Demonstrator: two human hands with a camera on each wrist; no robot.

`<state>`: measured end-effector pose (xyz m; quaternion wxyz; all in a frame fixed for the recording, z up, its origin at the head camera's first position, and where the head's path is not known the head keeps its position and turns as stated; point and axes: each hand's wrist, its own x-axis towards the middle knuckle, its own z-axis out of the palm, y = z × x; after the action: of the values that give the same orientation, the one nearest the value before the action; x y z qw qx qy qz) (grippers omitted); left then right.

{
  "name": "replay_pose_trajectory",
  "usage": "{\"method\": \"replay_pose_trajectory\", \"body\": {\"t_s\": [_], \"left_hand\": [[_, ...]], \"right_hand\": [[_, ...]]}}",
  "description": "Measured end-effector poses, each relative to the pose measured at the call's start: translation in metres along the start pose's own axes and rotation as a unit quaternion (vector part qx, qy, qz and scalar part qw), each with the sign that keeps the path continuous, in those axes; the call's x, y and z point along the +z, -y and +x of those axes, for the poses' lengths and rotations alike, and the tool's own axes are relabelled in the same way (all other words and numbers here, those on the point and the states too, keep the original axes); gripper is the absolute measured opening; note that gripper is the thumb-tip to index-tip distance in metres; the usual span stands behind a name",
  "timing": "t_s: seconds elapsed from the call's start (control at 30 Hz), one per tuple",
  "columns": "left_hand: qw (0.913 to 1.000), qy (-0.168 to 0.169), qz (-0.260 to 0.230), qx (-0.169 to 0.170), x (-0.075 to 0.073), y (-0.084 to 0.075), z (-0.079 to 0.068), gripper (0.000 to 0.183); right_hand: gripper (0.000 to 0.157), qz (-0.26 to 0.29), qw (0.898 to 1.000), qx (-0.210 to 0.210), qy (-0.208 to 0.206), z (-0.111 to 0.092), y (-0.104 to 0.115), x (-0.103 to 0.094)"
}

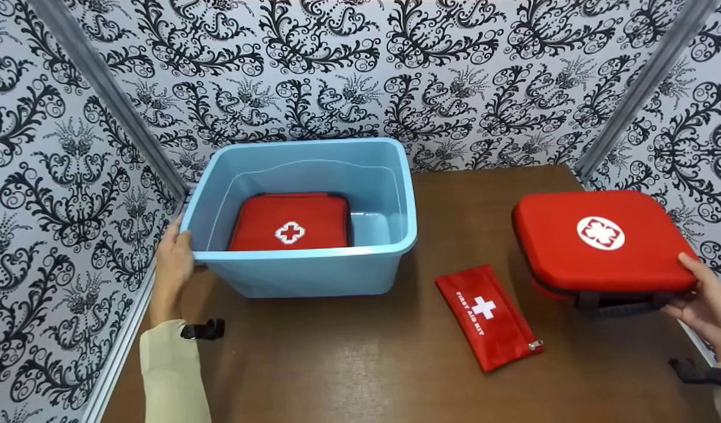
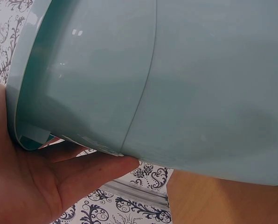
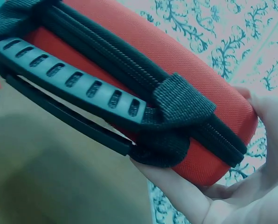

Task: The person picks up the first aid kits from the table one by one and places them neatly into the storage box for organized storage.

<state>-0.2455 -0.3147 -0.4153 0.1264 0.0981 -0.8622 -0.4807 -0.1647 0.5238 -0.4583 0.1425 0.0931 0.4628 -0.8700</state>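
Note:
My left hand [image 1: 174, 264] grips the left rim of a light blue plastic bin [image 1: 313, 276], its fingers along the outer wall in the left wrist view. Inside the bin lies a red first aid bag [image 1: 260, 220] with a white-outlined cross. On the right, my right hand [image 1: 704, 299] holds a red hard-shell first aid case [image 1: 572, 258] by its right end, thumb on top and fingers beneath. The case's black handle [image 3: 78, 79] and zipper face me. Between bin and case, a flat red first aid pouch [image 1: 484, 317] lies on the table.
The brown table [image 1: 313, 364] is enclosed by panels [image 1: 349, 76] with black floral patterns at the back and both sides. Grey metal posts [image 1: 642, 88] stand in the corners. The bin sits near the left panel.

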Motion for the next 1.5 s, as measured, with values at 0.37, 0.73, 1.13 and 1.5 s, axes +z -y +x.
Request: {"method": "replay_pose_trajectory", "body": {"t_s": [0.37,0.73,1.13,1.5], "left_hand": [[1.0,0.0,0.0,-0.001,-0.001,-0.001,-0.001,0.048],[0.9999,-0.007,0.003,0.009,0.002,0.002,0.0,0.048],[1.0,0.001,-0.003,0.005,0.001,0.002,0.001,0.048],[0.9999,0.007,-0.007,-0.003,0.0,0.001,0.0,0.048]], "right_hand": [[0.036,0.031,0.996,-0.005,0.087,0.004,-0.004,0.046],[0.032,0.093,0.992,-0.019,0.084,0.015,-0.011,0.073],[0.037,0.107,0.986,-0.023,0.123,0.023,-0.013,0.107],[0.034,0.116,0.988,0.01,0.097,0.025,-0.013,0.146]]}}
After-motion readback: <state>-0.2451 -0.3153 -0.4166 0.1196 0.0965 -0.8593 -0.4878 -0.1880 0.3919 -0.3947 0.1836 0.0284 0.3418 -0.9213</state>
